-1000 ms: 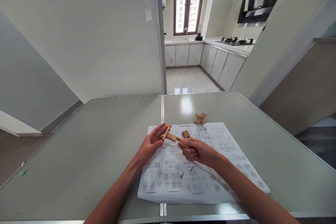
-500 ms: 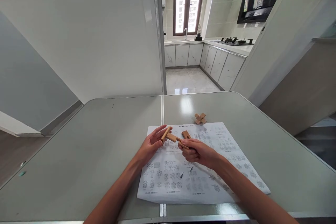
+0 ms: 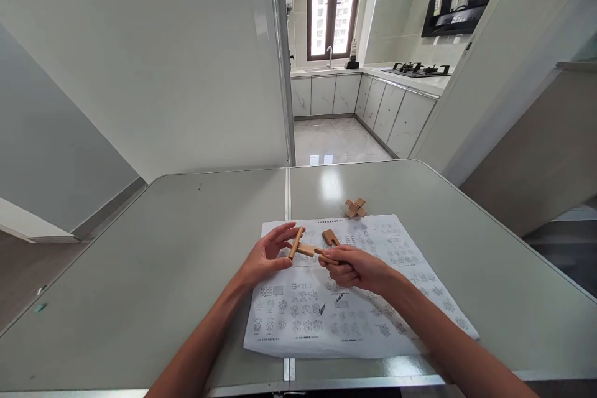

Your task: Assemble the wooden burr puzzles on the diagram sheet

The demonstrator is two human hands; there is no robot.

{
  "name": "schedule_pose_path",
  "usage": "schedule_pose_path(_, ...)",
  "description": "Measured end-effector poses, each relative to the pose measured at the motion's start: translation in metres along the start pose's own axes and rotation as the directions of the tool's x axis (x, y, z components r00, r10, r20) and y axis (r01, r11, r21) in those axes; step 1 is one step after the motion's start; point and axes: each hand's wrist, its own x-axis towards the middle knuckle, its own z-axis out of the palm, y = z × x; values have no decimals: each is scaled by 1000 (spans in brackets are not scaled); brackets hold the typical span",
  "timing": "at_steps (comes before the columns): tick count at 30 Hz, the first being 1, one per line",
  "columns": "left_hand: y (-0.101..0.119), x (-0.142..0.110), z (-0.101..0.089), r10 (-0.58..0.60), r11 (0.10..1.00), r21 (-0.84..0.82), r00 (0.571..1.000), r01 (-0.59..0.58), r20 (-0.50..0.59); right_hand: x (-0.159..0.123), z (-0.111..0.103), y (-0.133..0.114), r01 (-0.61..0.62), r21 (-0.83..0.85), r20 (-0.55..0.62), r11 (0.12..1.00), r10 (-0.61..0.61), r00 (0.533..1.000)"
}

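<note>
My left hand [image 3: 268, 256] holds a narrow wooden puzzle piece [image 3: 296, 244] near its two ends, with thumb below and fingertips above. Against that piece's right side sits a notched wooden puzzle piece [image 3: 306, 250], set crosswise to it. My right hand [image 3: 351, 266] is closed, thumb on top, on the right end of the notched piece; its fingers hide part of it. Both pieces are held above a printed sheet [image 3: 298, 348]. Just beyond my right hand, another wooden piece with a cut-out [image 3: 329, 237] lies on the sheet.
An assembled cross-shaped wooden puzzle [image 3: 356, 208] stands at the sheet's far edge. The sheet lies on a grey-green table [image 3: 153, 286] with a metal seam down its middle. A small green bit [image 3: 40, 308] is at the far left. Beyond the table is a kitchen doorway.
My left thumb has shifted down, widening the gap between thumb and fingers, and the narrow piece stands a little steeper. The right hand keeps its hold. The whole view has shifted slightly.
</note>
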Motion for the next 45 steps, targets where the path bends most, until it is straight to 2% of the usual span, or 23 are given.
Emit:
schedule_pose_path(6,3,0,3,6,1000,-23,1000,-6,-11,-3,4,-4,53,-54,-8,997,-54,999)
schedule_pose_path(10,5,-1,8,-3,997,-74,1000,2,-7,-2,4,-2,47,-70,-2,996,-48,999)
schedule_pose_path(19,6,-1,10,7,997,-71,1000,-7,5,-3,3,-2,24,-70,-23,997,-25,999)
schedule_pose_path(29,2,-2,4,-12,1000,21,998,11,55,-9,2,-6,-19,-107,-29,994,16,999)
schedule_pose_path(34,2,-2,0,-12,995,100,999,9,30,-10,4,-8,-48,-145,-65,988,39,997)
schedule_pose_path(38,4,-1,4,-21,987,158,1000,18,20,-8,11,-6,-84,-178,-88,980,69,994)
schedule_pose_path(41,6,1,10,-4,997,82,1000,2,30,-7,17,-6,-48,-196,-61,979,37,997)
schedule_pose_path(45,9,0,14,19,994,-110,999,-22,-30,-9,13,-7,30,-187,-75,982,-45,996)
